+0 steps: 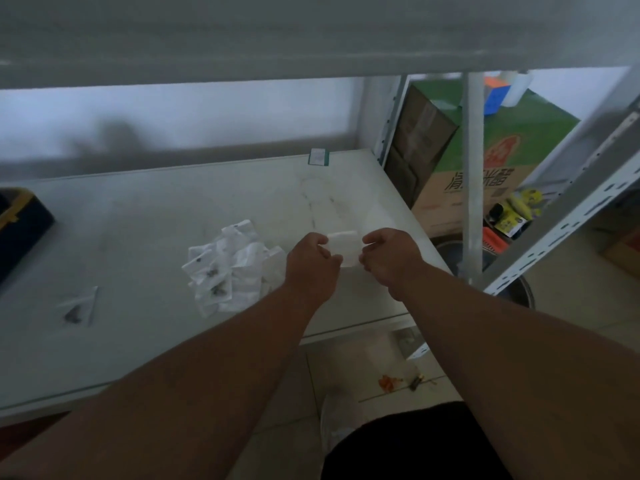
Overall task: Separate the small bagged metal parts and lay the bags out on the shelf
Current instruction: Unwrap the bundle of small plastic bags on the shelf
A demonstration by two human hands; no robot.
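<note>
Holding a small white bag (343, 249) between them, both hands are hovering over the right part of the shelf (138, 220) in the head view, the only one given. The left hand (311, 263) is pinching the bag's left edge with curled fingers, and the right hand (388, 259) is pinching its right edge the same way, so the bag is stretching flat between the two, raised off the shelf. What is inside this bag is too blurred to tell. Just left of the left hand, a pile of bags (227, 268) is lying on the shelf, the bags overlapping one another, with dark metal parts showing through several of them. Well apart from the pile, toward the shelf's left front, a single bag (78, 306) with a dark part in it is lying flat by itself. A dark case (20, 230) with a yellow edge is sitting at the left end of the shelf, and a small card (319, 156) is resting at the back edge. Beyond the shelf's right upright, a green box (498, 157) is standing on the floor.
</note>
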